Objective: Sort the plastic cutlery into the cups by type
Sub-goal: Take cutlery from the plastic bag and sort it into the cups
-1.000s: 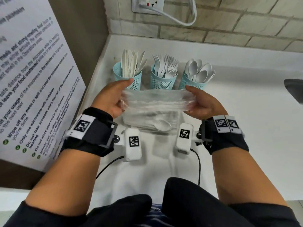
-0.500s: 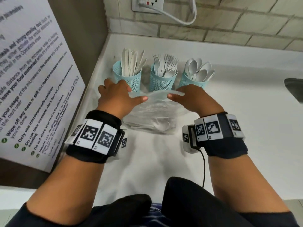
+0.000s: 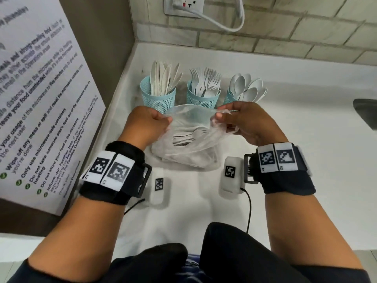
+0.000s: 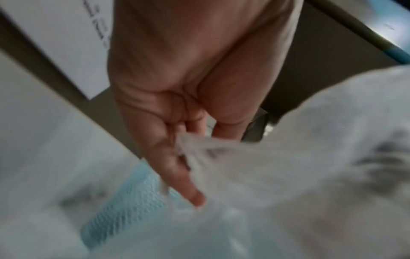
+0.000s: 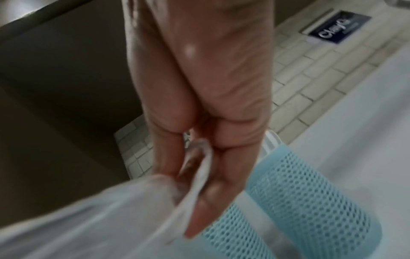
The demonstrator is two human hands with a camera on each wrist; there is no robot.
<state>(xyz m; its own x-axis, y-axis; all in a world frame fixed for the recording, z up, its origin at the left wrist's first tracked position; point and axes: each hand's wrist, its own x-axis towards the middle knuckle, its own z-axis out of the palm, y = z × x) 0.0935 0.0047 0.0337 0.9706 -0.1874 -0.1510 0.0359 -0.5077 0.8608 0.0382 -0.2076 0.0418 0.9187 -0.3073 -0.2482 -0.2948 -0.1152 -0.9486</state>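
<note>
A clear plastic bag [image 3: 189, 137] with white plastic cutlery [image 3: 188, 135] inside lies on the white counter [image 3: 295, 164]. My left hand [image 3: 146, 124] pinches the left edge of the bag's mouth [image 4: 199, 149], and my right hand [image 3: 242, 122] pinches the right edge [image 5: 199, 164], so the mouth is stretched wide. Just behind stand three teal mesh cups: the left one [image 3: 158, 98] holds knives, the middle one [image 3: 202, 97] forks, the right one [image 3: 231, 97] spoons. The mesh cup [image 5: 310, 198] nearest my right hand shows in the right wrist view.
A printed notice board [image 3: 40, 103] leans along the left wall. A socket with a white cable [image 3: 224, 23] sits on the brick wall behind the cups. A dark object [image 3: 367, 113] pokes in at the right edge. Bare counter stretches to the right of the cups.
Both hands moved from the bag's ends to its top edge, gripped it and pulled the mouth apart; the cutlery inside now shows through the opening.
</note>
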